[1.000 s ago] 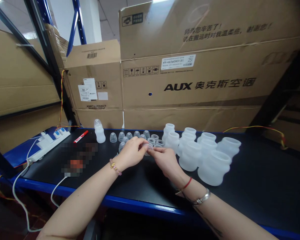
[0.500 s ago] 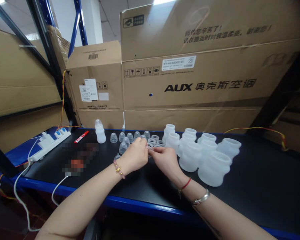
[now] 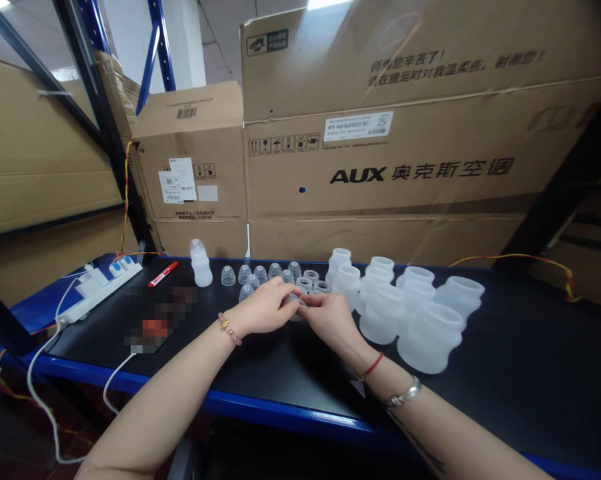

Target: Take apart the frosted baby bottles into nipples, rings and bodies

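My left hand [image 3: 266, 308] and my right hand [image 3: 331, 321] meet at the middle of the table, closed on a small clear bottle collar ring [image 3: 296, 315]. My fingers cover most of it, so whether anything sits inside it cannot be made out. Just behind my fingertips lie several clear collar rings [image 3: 321, 287]. Domed transparent bottle caps [image 3: 245, 273] stand behind and left of my left hand. To the right of my right hand are several frosted, open-topped baby bottles [image 3: 429, 340], all upright.
An assembled baby bottle [image 3: 201, 264] with a domed cap stands at the back left. Near it lie a red marker [image 3: 163, 273], a white power strip [image 3: 103, 293] and a blurred item with a white cable [image 3: 111, 381]. Large cardboard sheets [image 3: 380, 193] wall off the back.
My left hand has turned flatter and lower over the ring, its wrist shifting left. The teat-shaped clear piece by that wrist is no longer visible. My right hand has barely moved.
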A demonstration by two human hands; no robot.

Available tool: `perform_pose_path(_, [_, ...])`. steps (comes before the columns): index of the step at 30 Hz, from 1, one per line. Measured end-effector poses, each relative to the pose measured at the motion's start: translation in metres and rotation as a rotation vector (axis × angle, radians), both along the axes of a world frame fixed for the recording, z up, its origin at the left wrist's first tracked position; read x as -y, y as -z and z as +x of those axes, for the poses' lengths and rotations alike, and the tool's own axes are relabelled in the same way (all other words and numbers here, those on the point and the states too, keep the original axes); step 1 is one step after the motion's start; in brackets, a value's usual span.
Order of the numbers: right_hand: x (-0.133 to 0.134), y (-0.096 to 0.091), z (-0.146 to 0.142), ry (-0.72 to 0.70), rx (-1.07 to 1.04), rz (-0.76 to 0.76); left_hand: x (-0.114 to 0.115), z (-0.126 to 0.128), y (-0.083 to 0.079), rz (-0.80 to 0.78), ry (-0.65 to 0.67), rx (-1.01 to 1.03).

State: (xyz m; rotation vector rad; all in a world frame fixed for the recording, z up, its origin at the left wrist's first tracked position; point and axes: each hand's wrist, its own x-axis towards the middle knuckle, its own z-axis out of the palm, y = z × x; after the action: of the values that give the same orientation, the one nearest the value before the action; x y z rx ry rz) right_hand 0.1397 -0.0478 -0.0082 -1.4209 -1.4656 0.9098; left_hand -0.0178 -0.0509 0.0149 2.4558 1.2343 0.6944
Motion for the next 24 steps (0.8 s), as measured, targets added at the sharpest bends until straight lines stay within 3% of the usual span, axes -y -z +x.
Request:
perform_pose_path(4, [0.003, -0.002, -0.002, 0.008, 0.001, -0.003, -0.003, 0.0, 0.002, 0.062, -0.01, 0.004])
perform_pose_path(13, [0.002, -0.008, 0.0, 0.052, -0.068, 0.01, 0.001, 0.014, 0.005, 0.08, -0.233, 0.112])
perform_pose_path(24, [0.0, -0.003, -0.002, 0.01, -0.025, 0.014, 0.007, 0.021, 0.006, 0.107, -0.266, 0.096])
